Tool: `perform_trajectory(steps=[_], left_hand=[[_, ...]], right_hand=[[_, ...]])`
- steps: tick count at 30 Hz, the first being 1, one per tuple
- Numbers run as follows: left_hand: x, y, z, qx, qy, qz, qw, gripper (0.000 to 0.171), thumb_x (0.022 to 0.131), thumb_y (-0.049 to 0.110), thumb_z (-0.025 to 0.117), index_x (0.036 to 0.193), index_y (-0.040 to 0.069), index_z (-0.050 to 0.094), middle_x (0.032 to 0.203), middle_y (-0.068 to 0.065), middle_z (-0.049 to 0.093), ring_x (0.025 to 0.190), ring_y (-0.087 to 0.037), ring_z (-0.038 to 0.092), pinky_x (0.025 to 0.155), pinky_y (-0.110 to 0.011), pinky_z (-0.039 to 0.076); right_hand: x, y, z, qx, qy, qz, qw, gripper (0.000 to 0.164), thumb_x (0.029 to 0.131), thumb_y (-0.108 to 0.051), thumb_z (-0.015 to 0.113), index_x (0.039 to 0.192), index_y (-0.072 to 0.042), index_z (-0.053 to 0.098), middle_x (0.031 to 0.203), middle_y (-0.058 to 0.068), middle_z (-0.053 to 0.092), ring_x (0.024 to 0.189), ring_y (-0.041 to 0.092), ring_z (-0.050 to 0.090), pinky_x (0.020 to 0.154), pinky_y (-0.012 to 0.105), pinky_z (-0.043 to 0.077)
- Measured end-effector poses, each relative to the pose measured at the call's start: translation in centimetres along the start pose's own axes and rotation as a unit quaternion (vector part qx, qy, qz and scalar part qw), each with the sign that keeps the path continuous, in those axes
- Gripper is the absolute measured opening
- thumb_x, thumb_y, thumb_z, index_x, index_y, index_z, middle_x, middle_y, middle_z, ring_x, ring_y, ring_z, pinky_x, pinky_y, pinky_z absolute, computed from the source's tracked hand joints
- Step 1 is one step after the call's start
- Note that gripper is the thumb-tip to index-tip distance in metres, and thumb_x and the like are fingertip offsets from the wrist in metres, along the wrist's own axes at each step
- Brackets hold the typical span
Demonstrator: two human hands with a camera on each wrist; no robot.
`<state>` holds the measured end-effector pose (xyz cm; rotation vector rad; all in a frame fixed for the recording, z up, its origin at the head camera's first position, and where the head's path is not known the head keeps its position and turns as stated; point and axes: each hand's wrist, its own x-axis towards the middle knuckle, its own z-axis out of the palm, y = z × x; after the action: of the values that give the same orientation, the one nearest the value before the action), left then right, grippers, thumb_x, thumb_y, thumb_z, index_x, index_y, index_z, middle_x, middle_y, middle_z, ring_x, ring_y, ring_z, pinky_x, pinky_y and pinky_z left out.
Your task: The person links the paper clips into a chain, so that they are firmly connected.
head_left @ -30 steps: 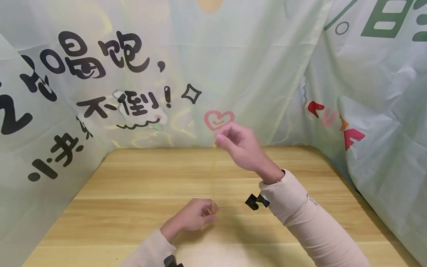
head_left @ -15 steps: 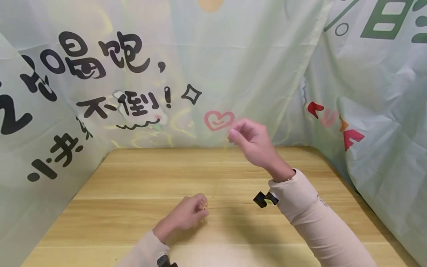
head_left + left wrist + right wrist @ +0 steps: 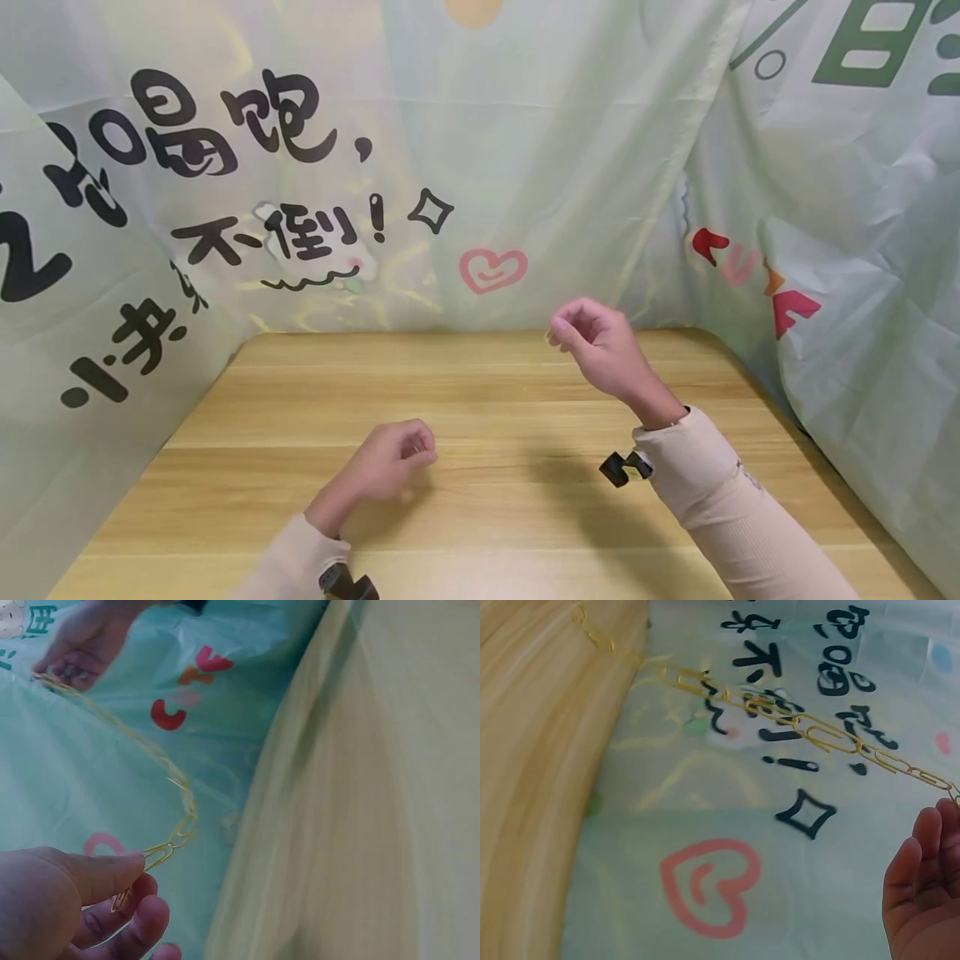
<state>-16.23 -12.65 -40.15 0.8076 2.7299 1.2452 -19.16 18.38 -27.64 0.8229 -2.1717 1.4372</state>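
Observation:
A chain of linked gold paper clips [image 3: 829, 739] runs between my two hands, thin and faint in the head view. My left hand [image 3: 386, 462], low over the table on the left, pinches one end between thumb and forefinger. In the left wrist view a short bit of the chain [image 3: 120, 900] dangles below that thumb. Higher up and to the right, my right hand [image 3: 603, 346] pinches the other end at its fingertips. The chain bows in a loose curve in the left wrist view. Part of the right grip lies beyond the right wrist view's edge.
Beneath both hands is a wooden table [image 3: 247, 500] with light grain. Printed cloth [image 3: 600, 167] hangs behind it and along both sides, close to the table's edges. A small black camera [image 3: 626, 469] is worn at the right cuff, another [image 3: 347, 582] at the left.
My hands have drawn apart: the left moved left and slightly up, the right moved right and ended a little lower. The chain went from nearly upright to slanting across between them.

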Motion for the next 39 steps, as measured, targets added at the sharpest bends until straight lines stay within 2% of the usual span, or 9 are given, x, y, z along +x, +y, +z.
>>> perform_trajectory(steps=[6, 13, 18, 24, 28, 32, 36, 39], left_hand=[[0.0, 0.5, -0.9, -0.012, 0.008, -0.004, 0.9999, 0.004, 0.093, 0.012, 0.065, 0.092, 0.01, 0.062, 0.082, 0.003, 0.064, 0.065, -0.016, 0.062, 0.059, -0.026, 0.052], [0.0, 0.6, -1.1, 0.022, 0.032, 0.0, 0.9993, 0.01, 0.09, 0.013, 0.069, 0.084, 0.015, 0.062, 0.075, 0.009, 0.059, 0.064, -0.007, 0.054, 0.059, -0.026, 0.048], [0.0, 0.8, -1.2, 0.024, 0.047, -0.013, 0.9985, 0.012, 0.089, 0.02, 0.072, 0.083, 0.016, 0.063, 0.072, 0.01, 0.058, 0.064, -0.008, 0.054, 0.06, -0.026, 0.048], [0.3, 1.3, -1.3, 0.022, 0.075, -0.013, 0.9968, 0.019, 0.084, 0.018, 0.077, 0.077, 0.016, 0.06, 0.069, 0.01, 0.057, 0.064, -0.009, 0.055, 0.061, -0.026, 0.048], [0.5, 1.7, -1.3, 0.014, 0.078, -0.015, 0.9967, 0.018, 0.083, 0.018, 0.078, 0.076, 0.016, 0.061, 0.069, 0.01, 0.059, 0.064, -0.009, 0.056, 0.06, -0.027, 0.049], [0.8, 2.2, -1.3, -0.001, 0.08, -0.017, 0.9967, 0.019, 0.083, 0.019, 0.078, 0.077, 0.014, 0.06, 0.068, 0.008, 0.058, 0.061, -0.01, 0.055, 0.055, -0.026, 0.048], [1.2, 2.8, -1.1, -0.038, 0.078, -0.024, 0.9959, 0.019, 0.084, 0.018, 0.077, 0.079, 0.011, 0.06, 0.068, 0.005, 0.06, 0.058, -0.012, 0.057, 0.05, -0.027, 0.049], [1.5, 3.2, -0.8, -0.064, 0.076, -0.032, 0.9945, 0.016, 0.085, 0.017, 0.076, 0.081, 0.01, 0.062, 0.07, 0.003, 0.063, 0.059, -0.016, 0.061, 0.051, -0.028, 0.05]], right_hand=[[-1.5, 1.8, 0.0, -0.006, -0.018, 0.024, 1.0, 0.01, 0.097, 0.0, 0.055, 0.089, 0.003, 0.06, 0.079, 0.011, 0.064, 0.067, 0.02, 0.06, 0.061, 0.025, 0.051], [-3.1, 3.4, 0.7, 0.013, -0.042, 0.048, 0.998, 0.011, 0.098, 0.0, 0.052, 0.091, 0.003, 0.058, 0.083, 0.015, 0.065, 0.071, 0.014, 0.061, 0.062, 0.025, 0.052], [-3.6, 3.9, 1.3, 0.022, -0.055, 0.079, 0.995, 0.01, 0.099, -0.003, 0.052, 0.092, 0.002, 0.057, 0.087, 0.016, 0.065, 0.075, 0.015, 0.061, 0.064, 0.025, 0.052], [-3.9, 4.2, 2.0, 0.028, -0.063, 0.08, 0.994, 0.006, 0.097, -0.001, 0.054, 0.094, 0.003, 0.057, 0.083, 0.014, 0.064, 0.07, 0.015, 0.06, 0.062, 0.026, 0.051], [-3.9, 4.4, 2.6, 0.035, -0.068, 0.085, 0.993, 0.004, 0.095, 0.002, 0.057, 0.097, 0.005, 0.055, 0.079, 0.015, 0.064, 0.065, 0.02, 0.059, 0.06, 0.026, 0.051], [-4.0, 4.3, 3.3, 0.043, -0.076, 0.09, 0.992, 0.007, 0.094, 0.003, 0.059, 0.097, 0.005, 0.055, 0.079, 0.015, 0.065, 0.065, 0.019, 0.06, 0.061, 0.028, 0.053], [-4.0, 4.3, 4.0, 0.048, -0.083, 0.091, 0.991, 0.007, 0.093, 0.004, 0.061, 0.096, 0.005, 0.055, 0.078, 0.017, 0.065, 0.064, 0.022, 0.061, 0.062, 0.032, 0.054], [-4.0, 4.2, 4.6, 0.049, -0.086, 0.096, 0.99, 0.008, 0.092, 0.003, 0.062, 0.095, 0.004, 0.055, 0.078, 0.018, 0.065, 0.064, 0.023, 0.063, 0.063, 0.031, 0.055]])
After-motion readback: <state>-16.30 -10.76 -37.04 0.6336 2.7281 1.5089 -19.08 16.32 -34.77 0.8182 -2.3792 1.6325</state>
